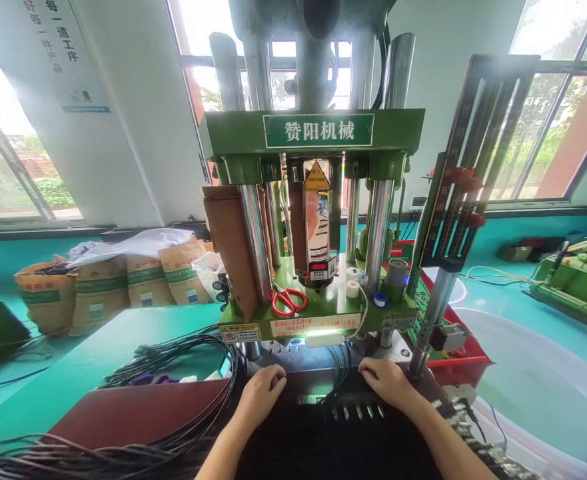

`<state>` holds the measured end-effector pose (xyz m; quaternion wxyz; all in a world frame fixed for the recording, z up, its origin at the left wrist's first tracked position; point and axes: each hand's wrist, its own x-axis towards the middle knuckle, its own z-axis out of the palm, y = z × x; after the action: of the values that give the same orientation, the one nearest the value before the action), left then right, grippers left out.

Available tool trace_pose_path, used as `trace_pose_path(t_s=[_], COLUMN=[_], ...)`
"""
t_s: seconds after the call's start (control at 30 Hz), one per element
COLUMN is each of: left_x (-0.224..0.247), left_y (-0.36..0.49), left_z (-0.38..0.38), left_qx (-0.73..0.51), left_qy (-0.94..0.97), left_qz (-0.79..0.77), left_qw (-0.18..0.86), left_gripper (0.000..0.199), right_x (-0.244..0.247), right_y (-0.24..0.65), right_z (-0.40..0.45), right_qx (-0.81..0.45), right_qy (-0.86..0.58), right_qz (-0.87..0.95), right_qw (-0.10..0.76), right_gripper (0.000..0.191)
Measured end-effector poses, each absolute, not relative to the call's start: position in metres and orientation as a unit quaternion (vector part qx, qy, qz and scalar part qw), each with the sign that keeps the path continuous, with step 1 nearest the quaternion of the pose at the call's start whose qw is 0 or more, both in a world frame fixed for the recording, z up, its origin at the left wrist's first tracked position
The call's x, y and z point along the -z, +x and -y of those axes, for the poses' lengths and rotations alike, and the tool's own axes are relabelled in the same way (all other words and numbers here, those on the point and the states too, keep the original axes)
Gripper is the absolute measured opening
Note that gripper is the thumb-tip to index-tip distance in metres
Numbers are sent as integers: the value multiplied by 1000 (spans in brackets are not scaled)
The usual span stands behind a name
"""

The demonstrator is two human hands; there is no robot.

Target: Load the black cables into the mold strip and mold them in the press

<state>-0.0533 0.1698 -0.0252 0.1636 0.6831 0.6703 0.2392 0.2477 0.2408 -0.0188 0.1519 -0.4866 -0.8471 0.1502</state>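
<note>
My left hand [267, 392] rests at the front left edge of a green press [318, 307], its fingers curled in and nothing visible in them. On the right side of the same edge lies my right hand [387, 381], fingers bent together and also without a visible object. Between the hands, black cables [339, 363] hang down from the metal bed [293, 360] of the press. A small lit lamp [323, 340] glows above them. Several metal pins [359, 413] stand in a row on the dark front, close to my body. What lies beneath my palms is hidden.
Red-handled scissors [289, 302] and white tape rolls [352, 289] lie on the press ledge. Bundled black cables [173, 353] cover the table at left. A red tray [466, 360] and a large pale tub [538, 373] stand at right. Paper sacks [100, 293] line the wall.
</note>
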Motion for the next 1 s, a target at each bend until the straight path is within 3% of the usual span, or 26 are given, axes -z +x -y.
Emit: trace_pose_path(t_s=[1.0], left_x=[27], left_y=[-56], left_z=[-171], left_qx=[-242], left_qy=[679], left_qz=[-671], left_qw=[177], left_gripper=[18], right_x=[17], right_y=[247], right_z=[-242], right_qx=[-151], right_qy=[-488], right_qz=[847], right_qw=[149], right_gripper=[25])
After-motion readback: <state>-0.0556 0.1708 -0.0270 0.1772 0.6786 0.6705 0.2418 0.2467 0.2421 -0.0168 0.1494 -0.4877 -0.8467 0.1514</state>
